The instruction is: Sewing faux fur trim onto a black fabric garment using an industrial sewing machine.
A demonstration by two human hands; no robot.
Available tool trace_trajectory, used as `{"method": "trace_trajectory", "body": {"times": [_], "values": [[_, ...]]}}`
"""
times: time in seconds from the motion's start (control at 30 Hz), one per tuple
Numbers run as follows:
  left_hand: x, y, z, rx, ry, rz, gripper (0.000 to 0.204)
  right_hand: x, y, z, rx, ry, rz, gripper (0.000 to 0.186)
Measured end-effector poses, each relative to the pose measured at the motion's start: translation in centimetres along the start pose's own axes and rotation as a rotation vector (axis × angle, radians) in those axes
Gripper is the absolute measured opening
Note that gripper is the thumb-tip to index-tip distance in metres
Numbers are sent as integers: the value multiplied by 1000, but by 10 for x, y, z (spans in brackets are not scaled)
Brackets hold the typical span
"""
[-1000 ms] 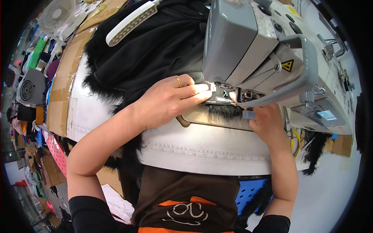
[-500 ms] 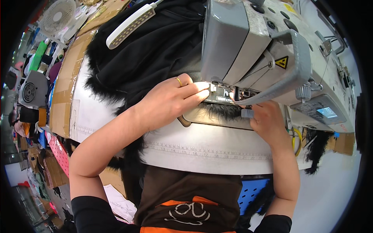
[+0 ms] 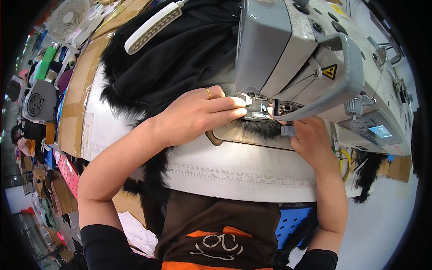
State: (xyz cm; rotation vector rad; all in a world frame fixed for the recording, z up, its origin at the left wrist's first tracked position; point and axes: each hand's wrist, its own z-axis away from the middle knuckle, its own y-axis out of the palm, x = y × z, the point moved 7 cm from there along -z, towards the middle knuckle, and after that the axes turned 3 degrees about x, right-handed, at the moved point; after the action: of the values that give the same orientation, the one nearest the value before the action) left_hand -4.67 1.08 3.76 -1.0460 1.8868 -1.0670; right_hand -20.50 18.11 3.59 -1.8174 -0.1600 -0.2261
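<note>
A small dark woven label [image 3: 257, 109] with pale markings lies under the needle area of a grey-white sewing machine [image 3: 265, 45]. My left hand [image 3: 195, 112], a ring on one finger, has its fingers pressed together on the label's left end. My right hand [image 3: 311, 138] is bent in beside the presser foot; a fingertip shows at the label's right end, the other fingers partly hidden by the machine's guard and a knob. Beneath and behind my left hand spreads a black garment [image 3: 175, 63] with fluffy trim. More black fur [image 3: 261, 129] sticks out in front of the label.
A white perforated lamp [image 3: 153, 29] reaches over the garment. Ruler marks run along the white table's front edge [image 3: 234, 175]. Yellow-handled scissors [image 3: 344, 164] are beside my right wrist. Taped cardboard [image 3: 78, 108] borders the table's left. A lit control screen [image 3: 380, 131] is at right.
The whole view has shifted slightly to the right. Both hands keep almost the same place at the label.
</note>
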Motion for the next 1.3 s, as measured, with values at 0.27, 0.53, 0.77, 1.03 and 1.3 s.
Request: {"method": "trace_trajectory", "body": {"times": [0.27,0.53,0.77,1.03,1.3], "values": [[-6,2,5,101,-35,-128,43,3,0,-2,-32,-41,-18,40],[-8,2,4,125,-23,-178,46,7,4,-2,-92,-85,-40,40],[-7,-1,3,76,-22,-143,44,-1,5,-1,-43,-12,-79,32],[-2,3,1,100,13,-218,39,6,-1,-3,-107,5,91,19],[-2,5,1,119,25,-249,35,2,6,6,-97,41,152,26]]}}
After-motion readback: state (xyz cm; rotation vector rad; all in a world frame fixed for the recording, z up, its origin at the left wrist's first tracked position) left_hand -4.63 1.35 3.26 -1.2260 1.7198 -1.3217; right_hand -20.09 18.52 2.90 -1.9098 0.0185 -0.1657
